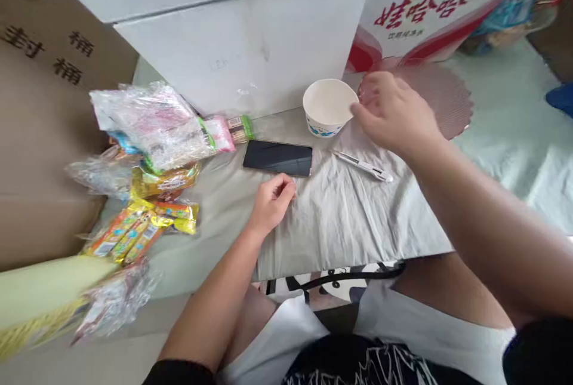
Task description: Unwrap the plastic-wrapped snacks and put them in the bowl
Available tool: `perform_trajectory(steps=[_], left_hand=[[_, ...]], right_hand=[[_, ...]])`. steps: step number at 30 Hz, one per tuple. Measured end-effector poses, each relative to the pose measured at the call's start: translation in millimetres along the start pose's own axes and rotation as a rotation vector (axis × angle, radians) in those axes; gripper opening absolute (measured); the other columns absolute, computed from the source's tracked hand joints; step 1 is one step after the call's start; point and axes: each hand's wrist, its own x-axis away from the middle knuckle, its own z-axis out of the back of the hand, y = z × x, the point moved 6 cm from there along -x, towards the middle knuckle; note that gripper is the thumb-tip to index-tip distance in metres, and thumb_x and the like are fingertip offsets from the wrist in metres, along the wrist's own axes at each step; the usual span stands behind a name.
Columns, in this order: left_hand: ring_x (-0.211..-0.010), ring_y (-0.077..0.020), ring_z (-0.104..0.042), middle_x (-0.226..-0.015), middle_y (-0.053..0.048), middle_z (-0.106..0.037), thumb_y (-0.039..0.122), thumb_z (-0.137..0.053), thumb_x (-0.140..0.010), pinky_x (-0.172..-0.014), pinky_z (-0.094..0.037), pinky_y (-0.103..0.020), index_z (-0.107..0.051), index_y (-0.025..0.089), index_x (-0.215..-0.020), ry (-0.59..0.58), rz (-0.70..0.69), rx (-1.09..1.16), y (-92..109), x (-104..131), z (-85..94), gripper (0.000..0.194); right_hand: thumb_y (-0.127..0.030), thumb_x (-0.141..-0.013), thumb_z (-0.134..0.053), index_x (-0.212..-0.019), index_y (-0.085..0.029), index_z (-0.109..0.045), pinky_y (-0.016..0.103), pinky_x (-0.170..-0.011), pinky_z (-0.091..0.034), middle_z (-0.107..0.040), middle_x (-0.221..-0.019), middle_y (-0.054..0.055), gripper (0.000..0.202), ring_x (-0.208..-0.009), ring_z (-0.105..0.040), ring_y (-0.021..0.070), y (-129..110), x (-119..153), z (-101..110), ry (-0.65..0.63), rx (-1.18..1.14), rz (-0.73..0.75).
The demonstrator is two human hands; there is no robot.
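My left hand rests on the grey-green cloth just below a dark smartphone. Its fingers are curled in loosely, with nothing visible in them. Over the left part of a translucent pink ribbed plate is my right hand, slightly blurred. Its thumb is apart from the fingers and close to the rim of a white paper bowl with a blue pattern; whether it touches the rim I cannot tell. The bowl stands upright with no contents visible. A white utility knife lies below the bowl.
White cartons stand along the back, one with red lettering. Wrapped snacks and clear plastic packets pile up at left beside a brown cardboard box. Another snack bag is at the back right.
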Motion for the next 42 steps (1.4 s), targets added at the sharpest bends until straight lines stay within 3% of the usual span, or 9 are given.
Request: perform_trajectory(steps=[6, 13, 17, 19, 22, 24, 31, 38, 42], left_hand=[[-0.058, -0.0118, -0.047, -0.06, 0.002, -0.053, 0.038, -0.056, -0.087, -0.057, -0.037, -0.026, -0.055, 0.02, -0.066, -0.009, -0.037, 0.028, -3, 3, 2.9, 0.028], [-0.056, -0.0121, -0.047, -0.058, 0.002, -0.051, 0.041, -0.052, -0.091, -0.057, -0.039, -0.027, -0.052, 0.021, -0.066, 0.069, -0.128, -0.036, 3, 7, 6.1, 0.032], [-0.093, -0.0222, -0.063, -0.087, -0.006, -0.066, 0.036, -0.065, -0.086, -0.09, -0.048, -0.038, -0.061, 0.021, -0.079, 0.527, -0.353, -0.358, 18, 7, 68.0, 0.017], [-0.132, -0.034, -0.049, -0.125, -0.013, -0.063, 0.033, -0.075, -0.078, -0.112, -0.033, -0.05, -0.068, 0.022, -0.099, 0.772, -0.354, -0.506, 19, 9, 106.7, 0.025], [-0.154, -0.0425, -0.016, -0.158, -0.011, -0.041, 0.023, -0.082, -0.073, -0.121, -0.007, -0.058, -0.067, 0.025, -0.127, 0.818, -0.248, -0.627, 17, 6, 142.8, 0.056], [-0.152, -0.0432, -0.019, -0.157, -0.01, -0.044, 0.015, -0.082, -0.072, -0.12, -0.004, -0.062, -0.065, 0.031, -0.132, 0.786, -0.18, -0.657, 18, 8, 151.8, 0.065], [-0.134, -0.0398, -0.042, -0.129, -0.012, -0.063, 0.017, -0.077, -0.081, -0.119, -0.015, -0.068, -0.077, 0.024, -0.108, 0.874, -0.136, -0.616, 24, 27, 154.2, 0.027], [-0.114, -0.0242, -0.06, -0.113, -0.008, -0.065, 0.049, -0.063, -0.094, -0.113, -0.042, -0.046, -0.074, 0.022, -0.097, 1.095, -0.603, -0.409, 52, 61, 148.9, 0.029], [-0.11, -0.0231, -0.067, -0.1, -0.003, -0.071, 0.058, -0.053, -0.094, -0.097, -0.055, -0.039, -0.066, 0.028, -0.101, 0.91, -0.229, 0.387, 36, 55, 107.0, 0.034]], right_hand=[[-0.032, -0.092, -0.046, -0.09, -0.017, -0.07, 0.04, -0.081, -0.042, -0.077, -0.089, 0.018, 0.029, -0.095, -0.07, 0.0317, 65, 29, -15, -0.001, 0.297, 0.047], [-0.035, -0.093, -0.046, -0.096, -0.021, -0.071, 0.042, -0.091, -0.044, -0.076, -0.098, 0.013, 0.029, -0.1, -0.068, 0.0292, 41, 49, -18, 0.44, 0.109, 0.392], [-0.036, -0.092, -0.052, -0.112, -0.02, -0.071, 0.042, -0.082, -0.046, -0.074, -0.11, 0.014, 0.032, -0.095, -0.067, 0.0309, 24, 86, -45, 0.261, 0.18, 0.427], [-0.04, -0.094, -0.051, -0.123, -0.018, -0.068, 0.044, -0.08, -0.047, -0.072, -0.119, 0.015, 0.041, -0.101, -0.067, 0.0341, 31, 100, -62, 0.178, 0.218, 0.371], [-0.044, -0.096, -0.047, -0.119, -0.016, -0.07, 0.045, -0.084, -0.05, -0.073, -0.12, 0.016, 0.042, -0.108, -0.067, 0.0362, 48, 110, -80, 0.159, 0.155, 0.312], [-0.042, -0.096, -0.046, -0.108, -0.017, -0.073, 0.045, -0.086, -0.051, -0.075, -0.114, 0.015, 0.039, -0.106, -0.069, 0.0353, 57, 110, -85, 0.199, 0.085, 0.304], [-0.039, -0.092, -0.048, -0.1, -0.019, -0.072, 0.046, -0.085, -0.052, -0.076, -0.107, 0.015, 0.033, -0.102, -0.07, 0.0345, 61, 106, -85, 0.211, 0.012, 0.297], [-0.041, -0.092, -0.046, -0.101, -0.022, -0.072, 0.047, -0.083, -0.049, -0.075, -0.111, 0.013, 0.033, -0.103, -0.068, 0.0343, 57, 107, -88, 0.178, 0.037, 0.243], [-0.039, -0.09, -0.047, -0.099, -0.022, -0.069, 0.047, -0.084, -0.048, -0.074, -0.109, 0.013, 0.03, -0.103, -0.067, 0.0346, 57, 103, -86, 0.157, -0.033, 0.226]])
